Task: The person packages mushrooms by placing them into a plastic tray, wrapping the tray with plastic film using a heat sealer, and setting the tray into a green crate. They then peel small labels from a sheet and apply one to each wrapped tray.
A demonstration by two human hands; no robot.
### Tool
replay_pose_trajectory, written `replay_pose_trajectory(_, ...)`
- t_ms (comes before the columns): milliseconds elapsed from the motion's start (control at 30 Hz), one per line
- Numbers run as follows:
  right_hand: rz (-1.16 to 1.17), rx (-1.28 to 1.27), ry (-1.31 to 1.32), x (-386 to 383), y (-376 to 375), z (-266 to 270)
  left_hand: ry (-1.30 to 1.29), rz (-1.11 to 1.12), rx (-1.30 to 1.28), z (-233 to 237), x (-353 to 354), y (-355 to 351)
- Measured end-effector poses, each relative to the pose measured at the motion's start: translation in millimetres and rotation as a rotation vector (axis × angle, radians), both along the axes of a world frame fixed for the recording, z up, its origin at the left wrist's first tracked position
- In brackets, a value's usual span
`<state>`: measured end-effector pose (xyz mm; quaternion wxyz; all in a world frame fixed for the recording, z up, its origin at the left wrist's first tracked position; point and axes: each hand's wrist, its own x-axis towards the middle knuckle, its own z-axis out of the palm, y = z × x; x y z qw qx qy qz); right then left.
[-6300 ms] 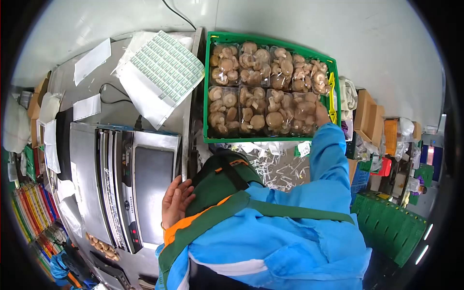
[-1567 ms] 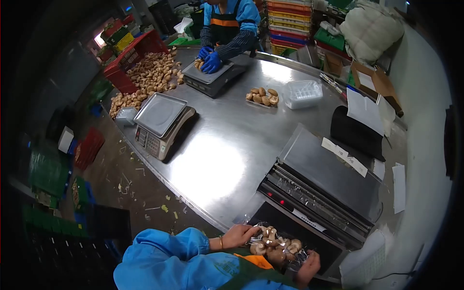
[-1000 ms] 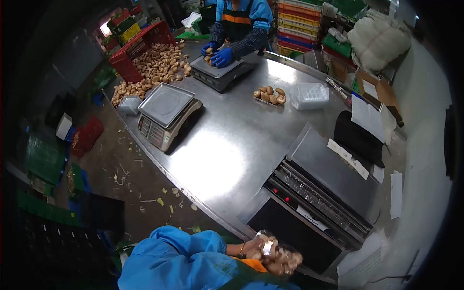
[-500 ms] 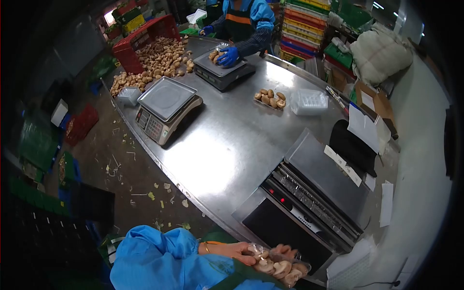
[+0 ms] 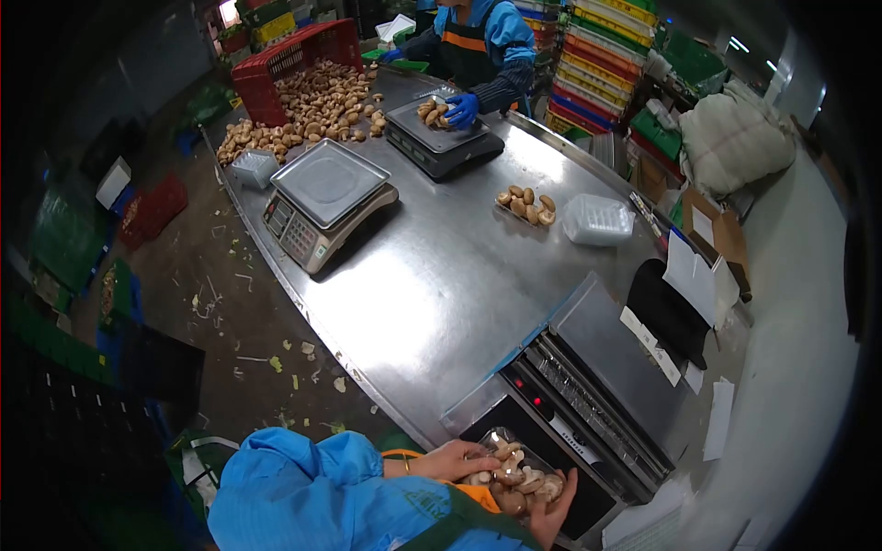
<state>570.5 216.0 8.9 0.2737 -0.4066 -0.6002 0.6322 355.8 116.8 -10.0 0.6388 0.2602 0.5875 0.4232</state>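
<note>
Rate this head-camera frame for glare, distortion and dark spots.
Head view: strong fisheye with a black vignette in the corners, so the steel table edge bows. A broad white glare patch lies on the table's middle, and the floor at left is dim. The tray of mushrooms, held by the left hand and right hand, sits at the bottom rim, stretched but readable.

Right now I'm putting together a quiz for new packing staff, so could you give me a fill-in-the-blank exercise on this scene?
The left hand and the right hand together hold a clear tray full of ____.
The nearer scale has an ____ platter.
The co-worker's glove over the far scale is ____.
The crate at the far end of the table is ____.
Missing words: mushrooms; empty; blue; red.
</note>
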Motion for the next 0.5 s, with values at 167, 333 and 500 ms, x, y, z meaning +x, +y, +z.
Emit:
replay_pose_trajectory(167, -0.055, 0.013, -0.068, -21.1, -0.7, -16.6, 0.117, 0.197, 0.136, -12.5, -9.0, 9.9)
replay_pose_trajectory(333, -0.167, -0.005, 0.004, -37.9, 2.3, -28.7, 0.116, 0.195, 0.087, -18.6, -15.1, 22.7)
replay_pose_trajectory(500, -0.245, 0.012, 0.009, -47.0, 2.3, -46.3, -0.054, 0.227, -0.003, -45.4, -14.1, 26.8)
